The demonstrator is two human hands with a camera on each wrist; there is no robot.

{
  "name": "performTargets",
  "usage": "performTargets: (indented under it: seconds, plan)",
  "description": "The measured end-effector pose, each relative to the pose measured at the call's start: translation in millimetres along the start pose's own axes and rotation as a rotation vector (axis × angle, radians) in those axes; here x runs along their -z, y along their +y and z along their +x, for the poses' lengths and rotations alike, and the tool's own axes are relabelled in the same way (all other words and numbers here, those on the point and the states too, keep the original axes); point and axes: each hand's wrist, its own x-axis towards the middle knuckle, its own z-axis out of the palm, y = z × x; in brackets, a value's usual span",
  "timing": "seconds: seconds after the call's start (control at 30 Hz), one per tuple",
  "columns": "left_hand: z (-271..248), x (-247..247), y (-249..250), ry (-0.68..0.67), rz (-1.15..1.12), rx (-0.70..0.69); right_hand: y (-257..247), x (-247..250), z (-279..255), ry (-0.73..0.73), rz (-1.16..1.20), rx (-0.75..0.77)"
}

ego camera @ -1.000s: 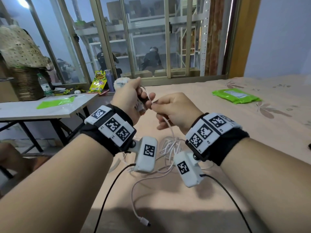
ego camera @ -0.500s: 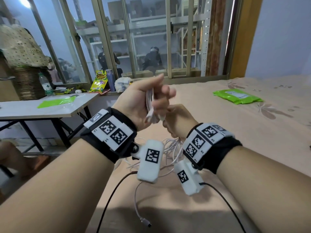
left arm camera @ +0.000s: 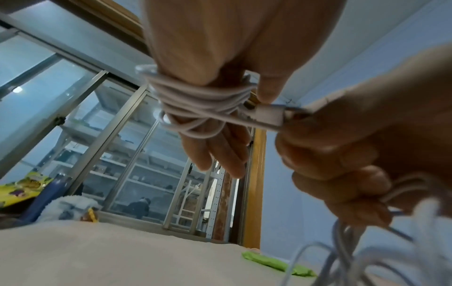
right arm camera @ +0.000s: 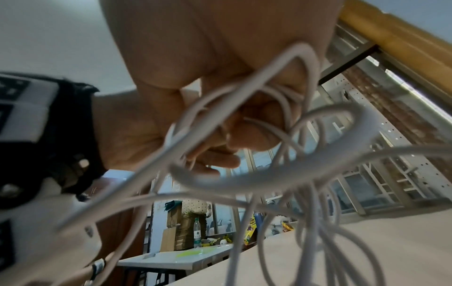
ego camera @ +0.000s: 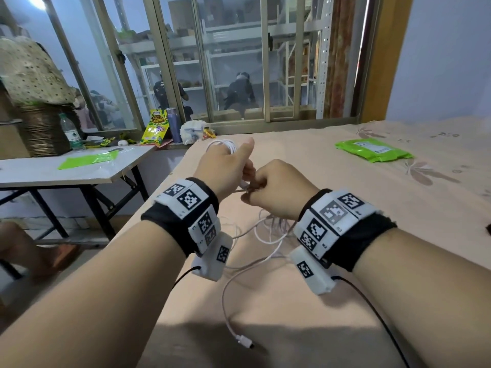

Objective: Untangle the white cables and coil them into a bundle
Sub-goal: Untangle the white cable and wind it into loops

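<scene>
Several turns of white cable form a coil point(left arm camera: 195, 96) wound round the fingers of my left hand point(ego camera: 225, 163), and the thumb presses on it. The coil's top loops point(ego camera: 225, 144) show above that hand in the head view. My right hand point(ego camera: 276, 187) pinches the cable's white plug point(left arm camera: 269, 116) right beside the left thumb, and its lower fingers also clutch tangled loops point(right arm camera: 269, 174) that hang below it. More loose white cable point(ego camera: 265, 235) trails over the bed under both wrists and ends in a small connector point(ego camera: 245, 342) near me.
The peach bed sheet point(ego camera: 358, 274) spreads ahead and to the right, with a green packet point(ego camera: 372, 150) lying far right. A white folding table point(ego camera: 66, 171) stands off the bed's left edge. Bottles and snack bags line the window sill point(ego camera: 164, 128).
My left hand has dropped and turned, thumb now over the coil. The right hand has come up beside it and now pinches the plug end.
</scene>
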Motion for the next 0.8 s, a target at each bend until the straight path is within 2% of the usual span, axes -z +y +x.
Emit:
performTargets:
  seconds: [0.1, 0.2, 0.37, 0.5, 0.57, 0.67, 0.8]
  plan:
    - [0.9, 7.5, -2.5, -0.038, 0.219, -0.038, -0.4, 9.0, 0.2, -0.013, 0.055, 0.007]
    - [-3.5, 10.6, -0.2, -0.159, 0.314, -0.025, -3.8, 13.9, -0.7, -0.006, 0.043, 0.074]
    - [-12.6, 10.5, 9.0, -0.452, -0.018, 0.273, -4.8, 18.3, 1.0, 0.127, -0.059, 0.194]
    - [-15.4, 19.1, 15.2, -0.584, 0.007, 0.348, 5.2, 20.7, 4.2, 0.185, -0.028, 0.225]
    - [-17.1, 23.7, 16.9, -0.684, -0.058, 0.394, 13.3, 21.3, 6.1, 0.212, -0.024, 0.227]
    - [-18.0, 29.0, 17.6, -0.801, -0.252, 0.389, 21.2, 19.2, 4.6, 0.246, -0.016, 0.213]
    - [-14.5, 34.1, 23.0, -0.879, -0.635, 0.349, 28.8, 10.1, 0.6, 0.228, 0.052, 0.132]
